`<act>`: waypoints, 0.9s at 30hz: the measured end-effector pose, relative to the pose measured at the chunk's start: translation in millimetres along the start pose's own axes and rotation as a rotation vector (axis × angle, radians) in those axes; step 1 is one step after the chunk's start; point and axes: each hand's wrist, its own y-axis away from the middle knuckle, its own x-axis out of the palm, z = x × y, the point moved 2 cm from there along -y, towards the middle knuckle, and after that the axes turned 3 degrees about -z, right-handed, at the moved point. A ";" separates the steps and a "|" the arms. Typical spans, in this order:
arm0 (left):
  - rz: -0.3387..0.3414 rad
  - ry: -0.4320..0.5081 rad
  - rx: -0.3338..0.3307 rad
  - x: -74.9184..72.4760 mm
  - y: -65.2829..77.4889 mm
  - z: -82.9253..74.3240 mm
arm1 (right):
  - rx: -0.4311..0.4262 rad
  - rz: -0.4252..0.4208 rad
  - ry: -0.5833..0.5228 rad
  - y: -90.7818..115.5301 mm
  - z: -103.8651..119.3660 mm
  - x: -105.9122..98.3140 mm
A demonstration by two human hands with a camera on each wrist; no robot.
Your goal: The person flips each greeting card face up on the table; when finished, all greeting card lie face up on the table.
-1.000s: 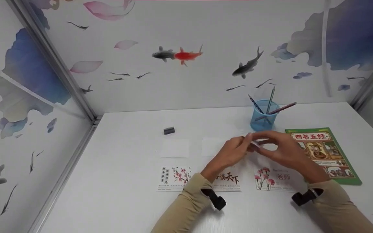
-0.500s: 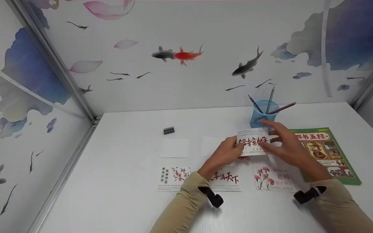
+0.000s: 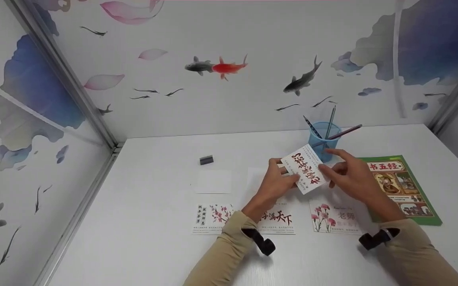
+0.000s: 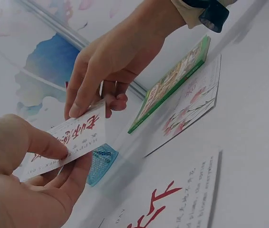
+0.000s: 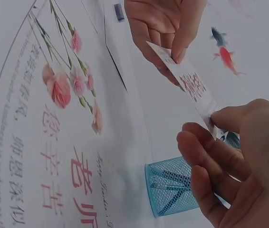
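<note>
In the head view my left hand [image 3: 274, 180] pinches a small white card [image 3: 303, 169] with red Chinese lettering, thumb on its printed face and fingers behind. The card is tilted and held above the table, its lettering turned away from upright. At its right edge my right hand [image 3: 352, 180] pinches it; the right wrist view shows that thumb [image 5: 227, 118] on the card's end, with the other fingers curved beneath. Below the hands lie a carnation card [image 3: 336, 216] and a red-lettered card [image 3: 280, 218], partly covered by the left wrist. A plum-blossom card [image 3: 213, 218] lies left of them.
A blue mesh pencil cup [image 3: 324, 137] holding several pencils stands behind the hands. On the right lies a green-edged book [image 3: 408, 186], partly behind the right hand. A blank white card [image 3: 214, 181] and a dark eraser [image 3: 206, 159] are left of the hands.
The hands were together around the card, seen nearly edge-on. Its printed face then came into view, and the card has since turned clockwise into a slant. The right thumb has come onto its edge.
</note>
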 end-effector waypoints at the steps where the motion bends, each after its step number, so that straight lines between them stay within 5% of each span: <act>1: 0.001 -0.010 0.002 0.2 0.5 0.4 | -0.003 0.000 0.007 0.3 1.0 0.3; 9: 0.099 -0.135 0.129 0.7 4.4 0.3 | -0.082 0.028 -0.008 0.3 6.2 5.5; 15: 0.027 -0.186 0.128 2.7 3.9 0.4 | -0.004 -0.020 0.044 1.0 -2.6 0.7; 20: 0.082 -0.412 0.192 4.3 2.9 2.8 | 0.057 -0.054 0.103 2.7 -14.7 -2.5; 27: 0.294 -0.841 0.329 8.9 4.7 8.6 | 0.142 0.101 0.166 2.3 -24.6 0.9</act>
